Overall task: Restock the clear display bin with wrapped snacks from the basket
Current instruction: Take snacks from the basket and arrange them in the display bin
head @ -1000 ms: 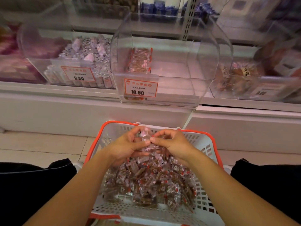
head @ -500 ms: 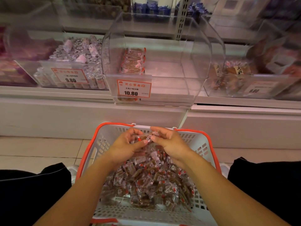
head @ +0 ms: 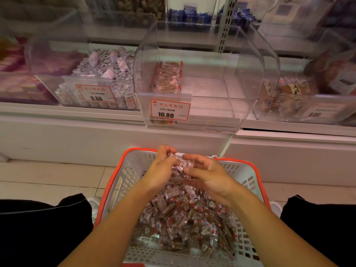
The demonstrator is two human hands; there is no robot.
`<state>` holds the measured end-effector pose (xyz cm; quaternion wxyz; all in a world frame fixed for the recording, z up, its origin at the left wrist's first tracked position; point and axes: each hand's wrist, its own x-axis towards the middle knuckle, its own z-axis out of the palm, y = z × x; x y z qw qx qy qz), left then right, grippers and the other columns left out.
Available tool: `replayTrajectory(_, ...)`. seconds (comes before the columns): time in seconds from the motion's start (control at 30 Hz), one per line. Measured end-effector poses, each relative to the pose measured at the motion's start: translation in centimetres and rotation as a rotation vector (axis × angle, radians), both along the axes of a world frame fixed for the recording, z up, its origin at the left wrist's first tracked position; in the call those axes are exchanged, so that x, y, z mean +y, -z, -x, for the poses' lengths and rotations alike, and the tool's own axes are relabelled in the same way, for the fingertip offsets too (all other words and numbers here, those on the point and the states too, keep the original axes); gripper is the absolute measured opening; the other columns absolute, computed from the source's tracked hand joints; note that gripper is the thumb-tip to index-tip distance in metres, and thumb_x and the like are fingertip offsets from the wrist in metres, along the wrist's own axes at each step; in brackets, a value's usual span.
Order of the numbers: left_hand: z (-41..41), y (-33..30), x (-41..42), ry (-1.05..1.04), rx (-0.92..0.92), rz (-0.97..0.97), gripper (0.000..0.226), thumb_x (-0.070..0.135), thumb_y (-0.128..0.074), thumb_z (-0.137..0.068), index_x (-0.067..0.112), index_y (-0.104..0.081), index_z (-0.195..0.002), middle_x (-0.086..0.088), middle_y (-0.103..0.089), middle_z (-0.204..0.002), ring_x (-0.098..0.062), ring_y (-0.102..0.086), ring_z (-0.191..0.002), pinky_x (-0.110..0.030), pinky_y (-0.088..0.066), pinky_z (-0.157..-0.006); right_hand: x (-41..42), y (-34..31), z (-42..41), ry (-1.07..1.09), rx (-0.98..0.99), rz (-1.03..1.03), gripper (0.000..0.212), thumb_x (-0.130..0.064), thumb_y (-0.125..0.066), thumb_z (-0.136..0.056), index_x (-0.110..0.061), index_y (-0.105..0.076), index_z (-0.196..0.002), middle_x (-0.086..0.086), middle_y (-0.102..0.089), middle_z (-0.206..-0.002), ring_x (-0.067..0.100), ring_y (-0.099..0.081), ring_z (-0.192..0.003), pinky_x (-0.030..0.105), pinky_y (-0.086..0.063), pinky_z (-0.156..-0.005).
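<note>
A white basket with an orange rim (head: pixel 115 186) sits on the floor between my knees, holding a heap of clear-wrapped brown snacks (head: pixel 185 218). Over its far end my left hand (head: pixel 160 170) and my right hand (head: pixel 209 175) together hold a small bunch of wrapped snacks (head: pixel 183 167), fingers curled round it. Straight ahead on the shelf stands the clear display bin (head: pixel 202 105) with a 10.80 price tag (head: pixel 169 110). Inside it, one short stack of the same snacks (head: pixel 167 78) stands at the left; the rest of its floor is bare.
Left of the bin is a clear bin of silver-wrapped sweets (head: pixel 100 74) tagged 9.80; to the right a bin of brown packets (head: pixel 285 97). A white shelf base (head: pixel 96 139) runs below. My dark-trousered knees (head: pixel 38 228) flank the basket on a tiled floor.
Both hands have risen slightly toward the basket's far rim with the bunch of snacks between them. The view has tilted a little, so the shelf sits slightly higher in frame.
</note>
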<state>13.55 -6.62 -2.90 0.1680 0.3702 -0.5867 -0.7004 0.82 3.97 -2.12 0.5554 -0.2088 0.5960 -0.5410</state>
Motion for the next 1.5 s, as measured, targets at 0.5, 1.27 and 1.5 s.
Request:
replayTrajectory(0.5,-0.8,-16.7,-4.6,0.247,0.146,0.78,0.042,0.029,-0.065,-0.076,0.026,-0.049,-0.115,0.003,-0.058,-0.108,-0.007,-0.06,-0.095,-0.023,-0.051,-0.082,-0.6,-15.5,3.3,-0.086,0.551,0.241,0.035,-0.017,-0.077,-0.063,-0.007,-0.072,-0.096,0.018,-0.074,-0.089,0.022,-0.068,-0.073,0.026,-0.056,-0.066)
replayTrajectory(1.27,0.1,-17.3,-11.0,0.666,-0.337,1.634,0.019,0.047,-0.037,-0.1,0.034,-0.034,-0.086,0.009,-0.059,-0.098,-0.019,-0.059,-0.09,-0.03,-0.032,-0.066,-23.7,-14.4,14.3,-0.274,1.407,-0.648,0.039,-0.018,-0.082,-0.078,-0.006,-0.068,-0.113,0.012,-0.068,-0.112,0.025,-0.069,-0.097,0.036,-0.06,-0.084)
replayTrajectory(1.5,0.7,-16.8,-9.2,0.629,-0.352,1.705,0.016,0.045,-0.033,-0.102,0.032,-0.038,-0.093,0.004,-0.062,-0.105,-0.024,-0.061,-0.092,-0.032,-0.032,-0.064,-22.5,-13.8,14.1,-0.02,1.48,-0.585,0.041,-0.024,-0.083,-0.075,-0.009,-0.065,-0.11,0.01,-0.067,-0.108,0.023,-0.065,-0.093,0.027,-0.053,-0.083)
